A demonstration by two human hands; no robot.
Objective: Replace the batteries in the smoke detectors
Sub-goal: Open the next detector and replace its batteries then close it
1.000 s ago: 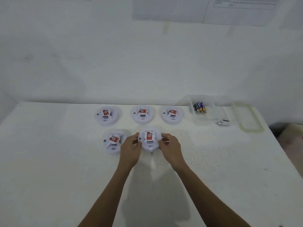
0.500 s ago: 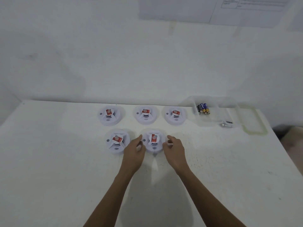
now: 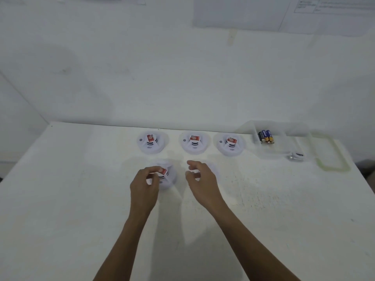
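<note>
White detector (image 3: 168, 179), front-left: left hand (image 3: 145, 185) curls over it, grip unclear, blurred. Right hand (image 3: 200, 177) hangs loose, holding nothing.

The left hand (image 3: 144, 186) has left the front-right detector (image 3: 214, 170) and gone to the front-left detector (image 3: 167, 178), which a second ago lay untouched to the left of its fingers. Those fingers now curl over that detector's left side, though blur hides whether they grip it. The right hand (image 3: 200, 180) has let go too. Its fingers are loosely curled, and the front-right detector is mostly hidden beneath and behind them.
</note>
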